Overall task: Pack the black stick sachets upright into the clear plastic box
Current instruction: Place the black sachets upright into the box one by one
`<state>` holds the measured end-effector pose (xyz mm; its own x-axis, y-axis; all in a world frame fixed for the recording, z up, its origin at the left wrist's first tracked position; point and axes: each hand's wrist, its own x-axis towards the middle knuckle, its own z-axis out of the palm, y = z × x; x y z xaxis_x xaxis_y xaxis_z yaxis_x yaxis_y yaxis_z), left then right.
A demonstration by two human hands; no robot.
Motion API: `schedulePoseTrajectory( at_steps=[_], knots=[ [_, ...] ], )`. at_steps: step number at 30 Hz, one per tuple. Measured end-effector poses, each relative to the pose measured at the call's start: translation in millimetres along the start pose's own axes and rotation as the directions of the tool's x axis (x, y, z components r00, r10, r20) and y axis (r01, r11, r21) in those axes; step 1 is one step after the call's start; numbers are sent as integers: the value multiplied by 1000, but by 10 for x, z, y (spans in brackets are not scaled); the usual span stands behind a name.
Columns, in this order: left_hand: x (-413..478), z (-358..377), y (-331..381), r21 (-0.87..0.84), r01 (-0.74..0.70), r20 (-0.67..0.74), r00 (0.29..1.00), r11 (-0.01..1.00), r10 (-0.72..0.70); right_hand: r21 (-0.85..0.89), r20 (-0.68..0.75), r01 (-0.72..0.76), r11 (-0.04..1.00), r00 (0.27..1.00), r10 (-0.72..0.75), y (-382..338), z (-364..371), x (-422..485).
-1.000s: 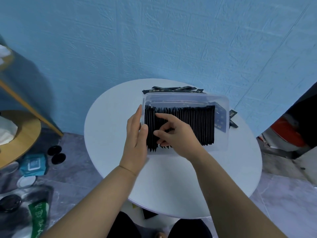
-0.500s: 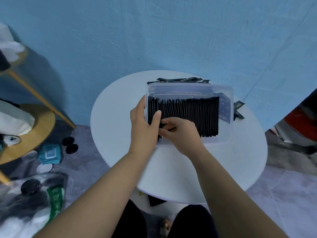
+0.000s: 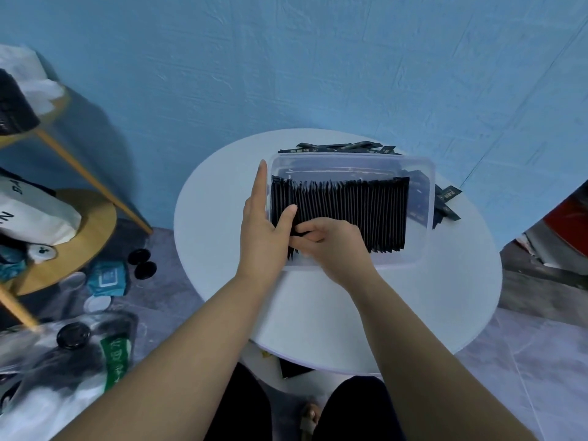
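Observation:
The clear plastic box sits on the round white table. Inside it a long row of black stick sachets stands packed side by side, with a gap at the right end. My left hand lies at the box's left end, its fingers straight along the outside wall and its thumb over the rim on the leftmost sachets. My right hand has its fingers curled and pinches the near ends of sachets at the row's left. It hides those ends.
Loose black sachets lie on the table behind the box and at its right. A blue wall stands close behind. A wooden shelf stand with bags is at the left. Black lids and packets litter the floor.
My right hand has drawn back from the top of the row to its near left end and curled its fingers. My left thumb has come over the rim onto the sachets.

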<state>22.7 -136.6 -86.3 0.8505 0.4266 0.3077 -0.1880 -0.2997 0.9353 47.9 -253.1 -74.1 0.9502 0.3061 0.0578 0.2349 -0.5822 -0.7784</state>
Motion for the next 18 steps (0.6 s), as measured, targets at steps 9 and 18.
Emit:
schedulePoseTrajectory(
  at_steps=[9,18],
  knots=[
    [-3,-5,32,13,11,0,1000,1000,-11,11,34,-1,1000,999,1,-23,-46,-31],
    [58,-200,-26,26,14,-42,999,1000,-13,-2,-492,243,970,844,-212,386,-588,-298]
  ],
)
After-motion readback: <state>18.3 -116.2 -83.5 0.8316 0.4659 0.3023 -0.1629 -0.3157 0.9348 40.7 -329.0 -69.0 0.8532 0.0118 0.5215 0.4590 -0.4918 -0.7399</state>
